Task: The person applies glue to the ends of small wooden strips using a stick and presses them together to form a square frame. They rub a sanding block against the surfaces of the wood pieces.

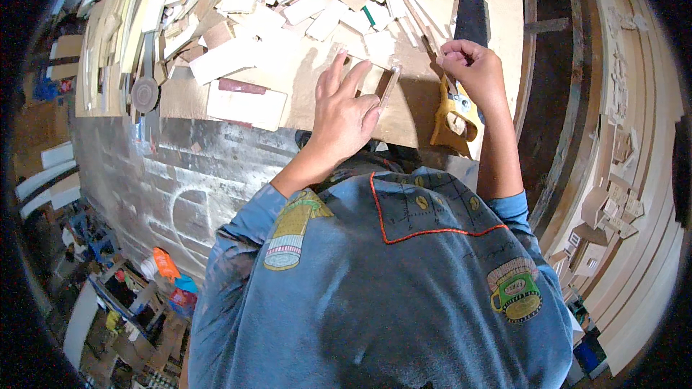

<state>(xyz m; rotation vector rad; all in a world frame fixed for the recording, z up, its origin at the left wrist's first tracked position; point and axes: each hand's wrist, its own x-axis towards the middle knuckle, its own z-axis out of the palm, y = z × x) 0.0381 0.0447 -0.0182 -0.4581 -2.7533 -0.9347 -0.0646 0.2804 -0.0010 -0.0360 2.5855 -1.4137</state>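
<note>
Head view: at the left end of the pale plywood workbench (180, 103) lie long wooden strips (108, 65), with a round, brown wooden disc (145, 94) by the near edge. Next along that edge is a flat white rectangular board (245, 106) bearing a dark red-brown strip (241, 87). Right of it I have my left hand (342, 112), fingers spread and mostly straight; a short, narrow brown wooden piece (390, 88) stands just beside my thumb, though I cannot tell whether I grip it. My right hand (472, 75) is curled, thumb against forefinger; whether something small is pinched there I cannot tell. Beneath it, near the right edge, lies a yellow-handled handsaw with a dark blade (472, 14), blade toward the far edge. I judge this as positioning the small piece; next calls for a sure hold and fingers clear of the teeth.
</note>
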